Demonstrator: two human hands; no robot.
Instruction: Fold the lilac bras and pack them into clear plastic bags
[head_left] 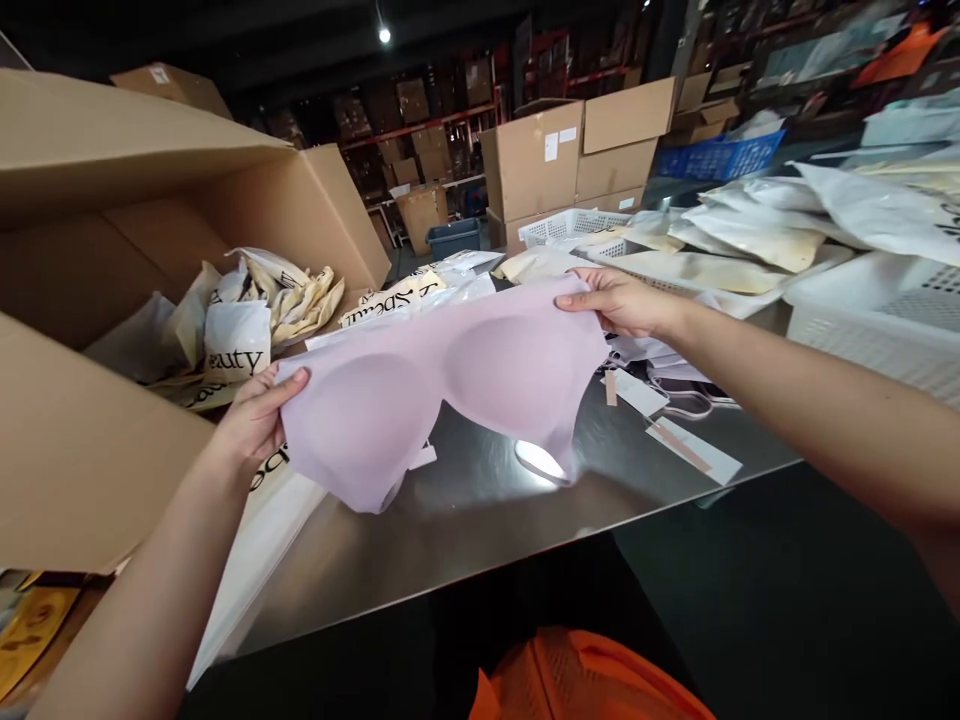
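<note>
A pale lilac bra (pixel 495 370) is stretched out between my two hands above the metal table (pixel 480 530), cups facing me and straps hanging below. My left hand (pixel 259 410) pinches its left end, thumb on the near side. At the upper right end, my right hand (pixel 619 300) grips the band between thumb and fingers. A white tag partly shows behind the bra. Just past my right hand lie more garments (pixel 682 390), with white cardboard tags (pixel 694 450) on the tabletop.
On the left, an open cardboard box (pixel 337 210) holds several printed plastic packets (pixel 236 335). White bags (pixel 277 530) lie along the table's left edge. White baskets (pixel 877 310) heaped with packaged items stand at right. Behind are stacked cartons (pixel 532 170) and a blue crate (pixel 720 157).
</note>
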